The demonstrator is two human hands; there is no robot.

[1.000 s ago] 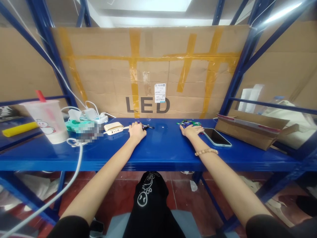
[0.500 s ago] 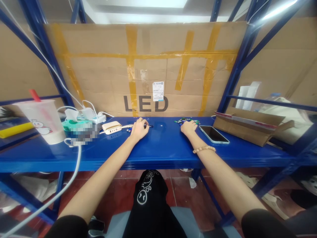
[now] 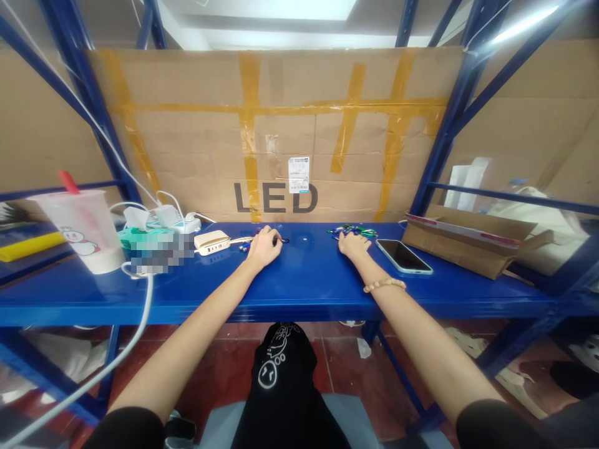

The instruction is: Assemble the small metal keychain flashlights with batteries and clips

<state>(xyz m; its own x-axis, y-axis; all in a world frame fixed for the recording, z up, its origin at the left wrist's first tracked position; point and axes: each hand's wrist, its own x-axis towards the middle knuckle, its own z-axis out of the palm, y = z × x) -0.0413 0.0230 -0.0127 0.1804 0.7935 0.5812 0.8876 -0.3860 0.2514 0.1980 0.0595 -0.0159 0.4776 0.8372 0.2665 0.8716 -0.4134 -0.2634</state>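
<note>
My left hand (image 3: 266, 246) rests on the blue tabletop with its fingers curled down over small dark and blue items (image 3: 244, 247), one dark end of which shows at its right side. Whether the fingers grip any of them is hidden. My right hand (image 3: 354, 244), with a beaded bracelet (image 3: 384, 285) on the wrist, lies at the near edge of a small pile of green and blue metallic-looking pieces (image 3: 359, 229). Its fingertips are bent down onto the pile, and what lies under them is too small to make out.
A phone (image 3: 404, 256) and an open cardboard box (image 3: 468, 240) lie to the right. Leftward are a cream power bank (image 3: 212, 242), a power strip with cables and a plastic cup (image 3: 87, 231). A large cardboard sheet (image 3: 196, 149) stands behind the blue table (image 3: 304, 280).
My right hand has shifted slightly left, and a bit more of the green pieces shows beside it. My left hand has hardly moved. The view has tilted slightly.
</note>
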